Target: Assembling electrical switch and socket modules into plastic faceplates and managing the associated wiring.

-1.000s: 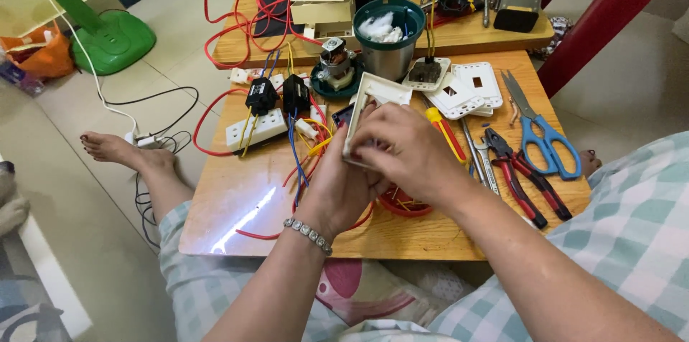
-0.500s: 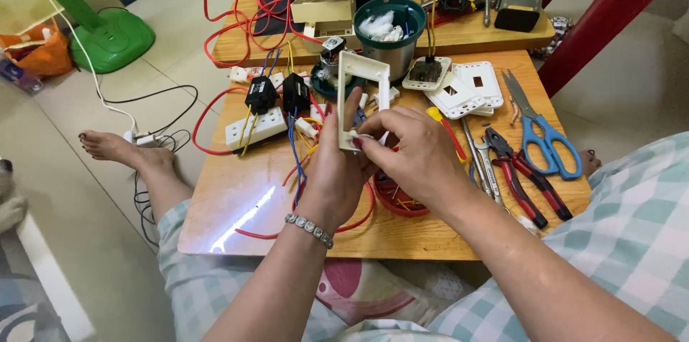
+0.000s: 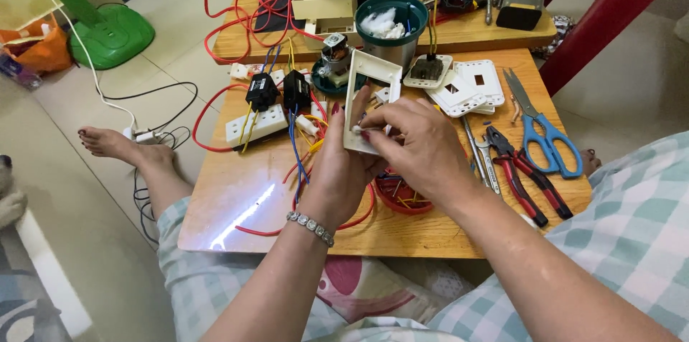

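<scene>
White switch-plate frame stands upright above the counter, your left hand and right hand both closed on it.

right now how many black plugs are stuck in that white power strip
2. Both black plugs stand side by side on the white power strip, left of the hands: one to the left, the other right beside it. The strip's other sockets look free, though wires cross part of it.
</scene>
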